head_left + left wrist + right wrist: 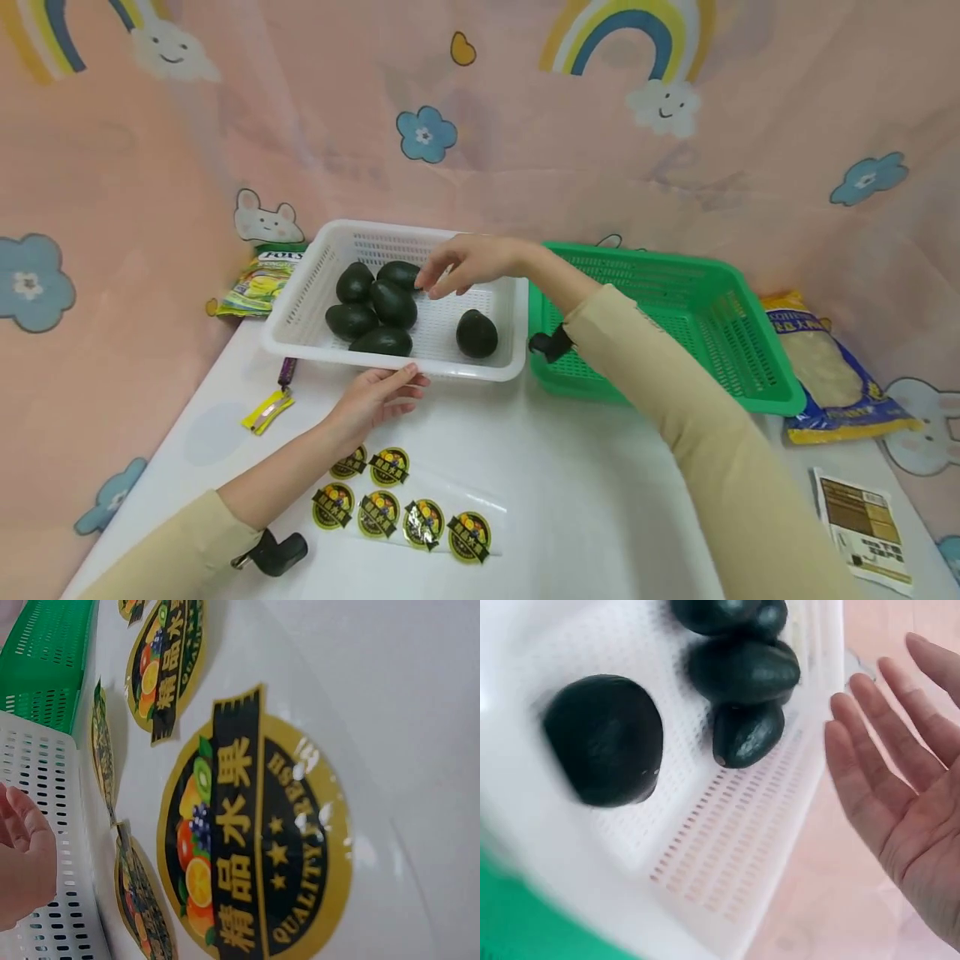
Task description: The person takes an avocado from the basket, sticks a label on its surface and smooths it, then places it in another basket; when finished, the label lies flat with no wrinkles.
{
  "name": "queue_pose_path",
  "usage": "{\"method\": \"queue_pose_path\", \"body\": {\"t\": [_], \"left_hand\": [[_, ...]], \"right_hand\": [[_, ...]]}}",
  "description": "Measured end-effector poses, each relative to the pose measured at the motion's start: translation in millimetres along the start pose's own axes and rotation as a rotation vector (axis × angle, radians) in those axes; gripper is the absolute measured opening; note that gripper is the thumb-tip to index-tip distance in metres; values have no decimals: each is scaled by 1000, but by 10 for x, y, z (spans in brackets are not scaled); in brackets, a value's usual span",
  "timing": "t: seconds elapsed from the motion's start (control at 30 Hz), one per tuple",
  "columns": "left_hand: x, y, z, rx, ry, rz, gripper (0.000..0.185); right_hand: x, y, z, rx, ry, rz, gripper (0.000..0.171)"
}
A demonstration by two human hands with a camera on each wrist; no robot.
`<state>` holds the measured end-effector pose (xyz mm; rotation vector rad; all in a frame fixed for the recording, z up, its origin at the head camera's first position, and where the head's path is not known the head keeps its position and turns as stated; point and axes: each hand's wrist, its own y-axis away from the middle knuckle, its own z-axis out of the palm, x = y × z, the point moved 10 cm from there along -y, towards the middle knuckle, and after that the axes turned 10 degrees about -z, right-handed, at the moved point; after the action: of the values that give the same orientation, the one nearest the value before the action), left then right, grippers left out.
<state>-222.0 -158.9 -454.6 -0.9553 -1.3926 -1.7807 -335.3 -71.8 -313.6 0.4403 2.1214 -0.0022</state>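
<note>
Dark green avocados (pixel 393 303) lie clustered in the left half of a white slotted basket (pixel 465 368), and a single avocado (pixel 476 334) sits apart at its right. My right hand (pixel 472 262) hovers over the basket's middle, palm down and holding nothing. In the right wrist view the fingers of this hand (pixel 907 772) are spread and loosely bent. At the basket's front side is my left hand (pixel 378 400), thumb tip right at the rim and fingers loosely bent below it. The left wrist view shows part of that hand (pixel 26 859) beside the basket's slotted wall.
A green slotted basket (pixel 675 329) stands right of the white one. Round fruit stickers (pixel 378 513) on a clear sheet lie in front. Yellow-green (pixel 262 283) and blue-yellow (pixel 832 375) bags flank the baskets. A small yellow packet (pixel 267 412) and a brown-white packet (pixel 862 529) lie on the table.
</note>
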Motion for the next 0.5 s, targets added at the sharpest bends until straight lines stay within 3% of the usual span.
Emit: {"method": "queue_pose_path", "body": {"t": [0.1, 0.23, 0.5], "left_hand": [[3, -2, 6, 3, -25, -1, 36], [6, -3, 12, -2, -47, 3, 36], [21, 0, -14, 8, -70, 5, 38]], "right_hand": [[204, -236, -55, 18, -23, 68, 35], [404, -505, 85, -24, -23, 98, 40], [343, -893, 512, -214, 133, 23, 48]]}}
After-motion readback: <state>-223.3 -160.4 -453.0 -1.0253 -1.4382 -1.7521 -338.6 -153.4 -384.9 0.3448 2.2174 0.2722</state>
